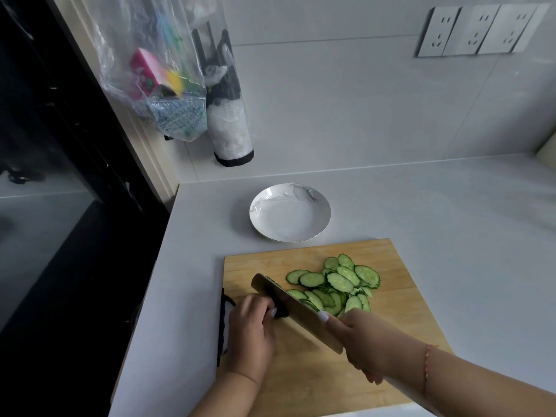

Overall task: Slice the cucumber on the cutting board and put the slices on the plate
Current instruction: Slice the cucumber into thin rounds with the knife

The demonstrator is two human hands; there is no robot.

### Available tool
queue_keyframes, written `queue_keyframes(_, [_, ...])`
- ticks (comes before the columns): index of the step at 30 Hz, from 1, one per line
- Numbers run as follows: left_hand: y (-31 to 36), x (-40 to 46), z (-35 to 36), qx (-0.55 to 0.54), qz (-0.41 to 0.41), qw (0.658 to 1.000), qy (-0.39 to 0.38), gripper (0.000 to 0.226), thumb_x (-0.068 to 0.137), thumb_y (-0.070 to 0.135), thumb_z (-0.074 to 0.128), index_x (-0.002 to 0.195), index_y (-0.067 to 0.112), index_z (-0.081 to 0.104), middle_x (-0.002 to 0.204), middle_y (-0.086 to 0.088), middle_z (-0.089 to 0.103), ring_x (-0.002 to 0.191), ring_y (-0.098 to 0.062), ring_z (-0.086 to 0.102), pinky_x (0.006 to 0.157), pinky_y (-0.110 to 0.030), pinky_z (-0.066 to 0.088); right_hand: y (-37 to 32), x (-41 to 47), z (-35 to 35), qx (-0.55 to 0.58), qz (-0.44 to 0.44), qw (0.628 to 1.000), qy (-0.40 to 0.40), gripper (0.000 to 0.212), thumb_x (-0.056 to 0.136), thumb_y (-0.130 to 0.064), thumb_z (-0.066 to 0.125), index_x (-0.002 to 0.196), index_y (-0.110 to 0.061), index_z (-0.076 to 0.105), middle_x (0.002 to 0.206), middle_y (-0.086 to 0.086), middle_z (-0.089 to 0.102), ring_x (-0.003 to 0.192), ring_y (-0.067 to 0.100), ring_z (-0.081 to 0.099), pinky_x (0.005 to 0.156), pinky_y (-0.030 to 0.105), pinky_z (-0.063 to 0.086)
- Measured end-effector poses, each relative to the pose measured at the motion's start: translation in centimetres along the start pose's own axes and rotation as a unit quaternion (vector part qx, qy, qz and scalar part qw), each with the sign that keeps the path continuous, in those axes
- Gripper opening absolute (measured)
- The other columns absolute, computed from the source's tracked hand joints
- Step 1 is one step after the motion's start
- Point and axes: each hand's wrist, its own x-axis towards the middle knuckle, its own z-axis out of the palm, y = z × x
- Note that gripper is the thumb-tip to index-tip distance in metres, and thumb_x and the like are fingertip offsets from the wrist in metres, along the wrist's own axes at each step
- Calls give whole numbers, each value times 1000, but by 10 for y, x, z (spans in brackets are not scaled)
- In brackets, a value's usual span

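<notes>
Broad steel cleaver [296, 311] gripped by R hand [364, 341]; dark cucumber end [278, 305] held by curled L hand [251, 332] beside green slices [334, 284] on wooden cutting board [400, 296].

Right hand [358, 341] grips the knife [288, 305] over the cutting board [400, 299]; left hand [251, 329] holds the cucumber end; slices [334, 284] lie beside the blade.

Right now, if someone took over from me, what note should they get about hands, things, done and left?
Left hand: grips the dark end of the knife.
Right hand: holds the knife by the blade's near end, thumb on its flat.
Knife lies low and slanted on the board, against the slices.
Slices sit in a pile on the board; no whole cucumber shows.
Plate stands beyond the board, with no slices on it.
Done: slicing, apparently.
Left: move the slices to the plate.
</notes>
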Motion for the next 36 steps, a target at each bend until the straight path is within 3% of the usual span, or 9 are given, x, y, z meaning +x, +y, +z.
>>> queue_keyframes(3, [-1, -1, -1, -11, 11, 1000, 5, 21, 78, -5, 68, 82, 15, 64, 85, 6, 55, 79, -12, 51, 67, -20, 41, -1, -11, -7, 5, -11, 1000, 3, 64, 94, -61, 27, 66, -7, 48, 38, 2, 50, 33, 20, 49, 54, 26, 48])
queue_keyframes(8, [0, 0, -2, -17, 20, 1000, 7, 25, 75, -8, 69, 82, 16, 64, 85, 8, 54, 77, -9, 51, 70, -14, 38, -3, -19, -11, -31, -15, 999, 12, 61, 95, -59, 26, 70, -9, 50, 50, 4, 51, 37, 15, 47, 49, 23, 43])
queue_keyframes(13, [2, 0, -4, -21, 18, 1000, 8, 23, 76, -7, 69, 79, 15, 63, 83, 9, 53, 77, -5, 49, 68, -12, 37, -5, -23, -13, -34, -20, 999, -3, 53, 99, -51, 28, 69, -12, 46, 43, -1, 50, 35, 14, 47, 55, 28, 50])
queue_keyframes(17, [3, -1, -3, -31, 9, 999, 4, 24, 77, -6, 68, 81, 17, 64, 86, 11, 53, 80, -6, 51, 71, -12, 38, -8, -23, -12, -48, -14, 999, 10, 55, 98, -52, 27, 66, -12, 46, 46, -1, 49, 36, 12, 47, 51, 24, 45])
queue_keyframes(22, [2, -1, -3, -39, 4, 999, 3, 26, 77, -6, 67, 82, 19, 64, 87, 12, 53, 82, -7, 52, 72, -14, 40, -10, -17, -10, -95, -17, 995, 6, 38, 103, -30, 33, 65, -30, 33, 50, 1, 49, 62, 38, 64, 61, 29, 52])
queue_keyframes(25, [2, -1, -2, -44, 4, 999, 8, 27, 77, -7, 67, 81, 19, 63, 86, 12, 53, 81, -7, 52, 70, -20, 43, -14, -15, -8, -99, -23, 995, 0, 44, 101, -44, 27, 66, -22, 41, 53, 3, 51, 45, 23, 57, 51, 24, 44])
queue_keyframes(28, [0, -2, -2, -44, 1, 999, 10, 29, 76, -8, 66, 81, 21, 62, 87, 12, 52, 82, -9, 51, 70, -25, 46, -15, -8, -4, -80, -1, 997, -7, 63, 96, -58, 19, 75, -8, 51, 62, 16, 59, 35, 16, 51, 49, 23, 46])
queue_keyframes(32, [1, -2, -2, -27, 4, 1000, 4, 25, 78, -4, 67, 78, 20, 59, 85, 9, 53, 80, -11, 49, 68, -21, 43, -20, 2, 4, -122, -7, 992, -15, 61, 97, -57, 18, 76, -11, 52, 60, 14, 60, 39, 17, 53, 62, 32, 57])
queue_keyframes(36, [0, -1, -2, -21, 2, 1000, 0, 23, 79, -1, 68, 78, 20, 58, 85, 9, 52, 79, -14, 50, 65, -27, 45, -18, 6, 7, -133, 1, 991, -23, 56, 100, -47, 20, 111, -7, 58, 51, 4, 50, 28, 6, 45, 53, 24, 51])
